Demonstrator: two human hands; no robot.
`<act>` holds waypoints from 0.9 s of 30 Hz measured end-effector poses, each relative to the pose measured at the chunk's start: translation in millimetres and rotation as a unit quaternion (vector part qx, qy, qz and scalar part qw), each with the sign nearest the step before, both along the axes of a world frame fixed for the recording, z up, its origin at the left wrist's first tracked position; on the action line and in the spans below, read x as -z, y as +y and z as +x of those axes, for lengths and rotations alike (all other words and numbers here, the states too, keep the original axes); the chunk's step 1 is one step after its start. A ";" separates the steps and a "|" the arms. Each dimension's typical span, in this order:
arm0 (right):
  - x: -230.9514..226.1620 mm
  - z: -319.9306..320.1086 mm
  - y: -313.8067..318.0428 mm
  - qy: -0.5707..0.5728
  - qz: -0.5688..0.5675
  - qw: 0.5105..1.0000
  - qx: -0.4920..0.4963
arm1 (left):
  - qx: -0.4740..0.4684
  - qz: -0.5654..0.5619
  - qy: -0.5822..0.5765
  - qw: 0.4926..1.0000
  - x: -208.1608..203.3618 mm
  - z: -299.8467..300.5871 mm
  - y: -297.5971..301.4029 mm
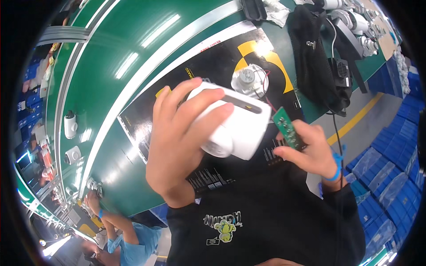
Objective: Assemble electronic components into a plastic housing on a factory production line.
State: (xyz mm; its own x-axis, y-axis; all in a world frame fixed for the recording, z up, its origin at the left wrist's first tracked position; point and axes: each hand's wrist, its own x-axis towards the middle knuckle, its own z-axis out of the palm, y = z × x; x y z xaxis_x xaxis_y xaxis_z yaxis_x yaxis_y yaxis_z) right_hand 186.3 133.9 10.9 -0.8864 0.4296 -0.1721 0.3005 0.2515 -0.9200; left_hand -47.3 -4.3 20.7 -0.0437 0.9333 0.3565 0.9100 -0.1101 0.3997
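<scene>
2 hands work here: the left hand [177, 146] has its fingers [202, 104] curled tight over a white camera housing [237, 126], long axis running from 10 to 4 o'clock, dark slot uppermost. At 3 o'clock, the right hand [313, 153] pinches a green circuit board [287, 128], tilted toward 11.

We see a long green conveyor belt [128, 48] with pale metal rails running diagonally through a factory hall, its glossy surface mirroring strips of overhead light. A black printed mat [213, 62] with a yellow shape lies on the counter [133, 186] edge, and small white devices [70, 125] ride further along the belt. Stacked blue crates [390, 177] stand on a grey floor [364, 119] marked with a yellow line, and another worker in a light blue shirt [133, 244] sits down the line.
</scene>
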 end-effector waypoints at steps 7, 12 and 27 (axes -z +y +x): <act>-21.4 -22.3 44.7 0.146 0.143 0.977 -0.052 | -0.061 0.165 -0.059 0.983 23.8 -7.2 31.3; -15.9 -58.7 36.8 0.098 0.056 0.992 -0.059 | -0.123 0.199 -0.126 0.964 101.5 -10.5 18.1; -14.3 -95.5 12.3 -0.002 -0.245 0.969 -0.028 | -0.210 0.321 -0.089 0.919 152.4 -13.7 13.0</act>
